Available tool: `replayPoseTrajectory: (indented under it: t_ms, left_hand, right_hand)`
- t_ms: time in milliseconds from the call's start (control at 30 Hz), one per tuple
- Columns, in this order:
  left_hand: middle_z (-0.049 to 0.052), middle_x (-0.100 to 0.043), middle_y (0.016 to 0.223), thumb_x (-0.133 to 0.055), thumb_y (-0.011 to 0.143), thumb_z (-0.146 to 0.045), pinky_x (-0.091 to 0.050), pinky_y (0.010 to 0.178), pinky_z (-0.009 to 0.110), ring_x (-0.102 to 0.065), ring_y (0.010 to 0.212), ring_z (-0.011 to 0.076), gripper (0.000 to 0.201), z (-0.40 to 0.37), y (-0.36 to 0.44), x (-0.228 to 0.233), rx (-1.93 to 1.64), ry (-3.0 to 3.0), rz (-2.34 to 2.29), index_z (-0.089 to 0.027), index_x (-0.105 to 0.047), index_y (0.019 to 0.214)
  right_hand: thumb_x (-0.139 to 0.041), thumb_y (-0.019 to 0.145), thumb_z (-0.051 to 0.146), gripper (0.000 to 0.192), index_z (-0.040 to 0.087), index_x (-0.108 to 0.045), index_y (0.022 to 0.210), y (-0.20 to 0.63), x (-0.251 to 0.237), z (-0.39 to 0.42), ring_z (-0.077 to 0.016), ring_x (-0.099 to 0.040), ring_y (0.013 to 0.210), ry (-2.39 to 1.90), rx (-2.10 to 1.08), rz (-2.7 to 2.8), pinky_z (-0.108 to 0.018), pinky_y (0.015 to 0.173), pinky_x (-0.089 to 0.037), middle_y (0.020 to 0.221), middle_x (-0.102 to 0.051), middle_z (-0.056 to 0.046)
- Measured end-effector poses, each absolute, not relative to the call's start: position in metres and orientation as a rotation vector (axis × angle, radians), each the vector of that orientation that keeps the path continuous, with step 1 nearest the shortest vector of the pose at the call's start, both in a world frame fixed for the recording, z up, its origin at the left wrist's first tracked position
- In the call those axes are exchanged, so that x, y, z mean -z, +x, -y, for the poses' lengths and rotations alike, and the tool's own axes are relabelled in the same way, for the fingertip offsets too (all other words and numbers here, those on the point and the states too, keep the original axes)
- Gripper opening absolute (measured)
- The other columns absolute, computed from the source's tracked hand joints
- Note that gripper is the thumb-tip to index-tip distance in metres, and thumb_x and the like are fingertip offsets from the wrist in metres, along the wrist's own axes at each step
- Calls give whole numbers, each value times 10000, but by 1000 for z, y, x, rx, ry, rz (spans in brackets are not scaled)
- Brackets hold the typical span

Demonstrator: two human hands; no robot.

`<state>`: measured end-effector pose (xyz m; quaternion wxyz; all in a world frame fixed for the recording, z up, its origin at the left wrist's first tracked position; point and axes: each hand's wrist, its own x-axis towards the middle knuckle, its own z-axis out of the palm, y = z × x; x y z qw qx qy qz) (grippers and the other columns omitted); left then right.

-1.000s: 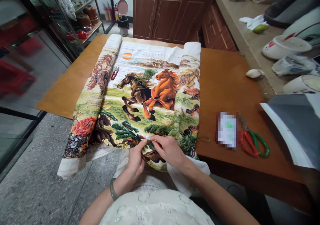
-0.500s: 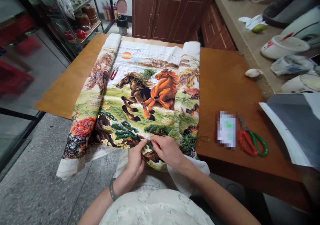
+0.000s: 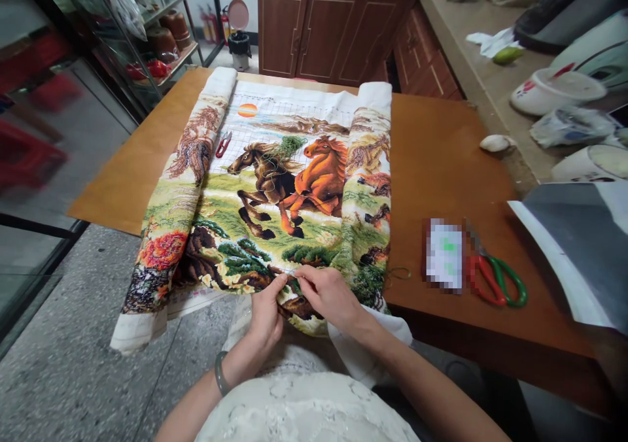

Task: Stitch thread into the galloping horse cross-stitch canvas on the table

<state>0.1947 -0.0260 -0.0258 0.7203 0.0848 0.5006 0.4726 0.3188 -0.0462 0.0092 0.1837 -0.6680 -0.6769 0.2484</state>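
A cross-stitch cloth (image 3: 275, 226) with running horses spreads over the table and hangs past its front edge, both sides rolled inward. My left hand (image 3: 267, 311) is closed on the cloth's lower part, thumb on top and fingers underneath. Just right of that thumb, my right hand (image 3: 326, 295) pinches at the cloth surface with thumb and forefinger. Whatever is between those fingertips is too small to make out; a needle does not show. A tangle of green thread (image 3: 293, 145) lies on the dark horse. Red thread snips (image 3: 224, 144) rest near the left roll.
On the brown table (image 3: 432, 161), to the right, lie scissors (image 3: 498, 278) with red and green handles and a blurred-out packet (image 3: 444, 255). A counter (image 3: 451, 23) with bowls and bags runs along the right. A shelf rack (image 3: 169, 36) stands at back left.
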Motion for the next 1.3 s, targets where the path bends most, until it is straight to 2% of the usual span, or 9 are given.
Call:
replayPoseTrajectory:
  t_ms: [433,800,933,1167,1300]
  left_hand:
    - [10,-712,831,-795,546,-157,-479,855,300,-650,861,174,312,26,194,31,-1064,205,-1125,-163,-679,835]
    - [16,-721,856,-811,537,-159,-478,858,315,-652,844,178,366,27,195,28,-1063,179,-1111,-164,-681,879]
    - [16,-721,870,-817,527,-157,-476,857,313,-650,833,173,408,27,194,29,-1082,201,-1096,-170,-677,911]
    - [22,-725,850,-814,521,-147,-483,831,312,-647,786,169,364,27,193,26,-1039,188,-1098,-159,-683,860]
    - [29,-725,819,-804,535,-166,-489,806,304,-636,723,155,298,26,193,26,-986,134,-1069,-139,-692,810]
  right_hand:
    - [-472,902,162,214,173,-683,938,317,-11,43,-166,-654,694,-1900,-675,1970,-242,647,-392,786,-720,-45]
    - [-441,942,173,218,176,-658,964,318,-12,42,-171,-663,771,-1925,-735,2000,-240,683,-396,850,-718,-48]
    - [-438,942,176,202,148,-636,972,311,-13,42,-193,-656,753,-2038,-657,2092,-260,658,-380,807,-699,-70]
    - [-513,897,140,166,166,-676,899,311,-5,46,-167,-612,794,-1969,-610,1911,-250,708,-412,857,-657,-53]
    - [-550,863,115,178,185,-714,868,316,-4,47,-153,-585,771,-1942,-653,1770,-242,704,-429,821,-614,-40]
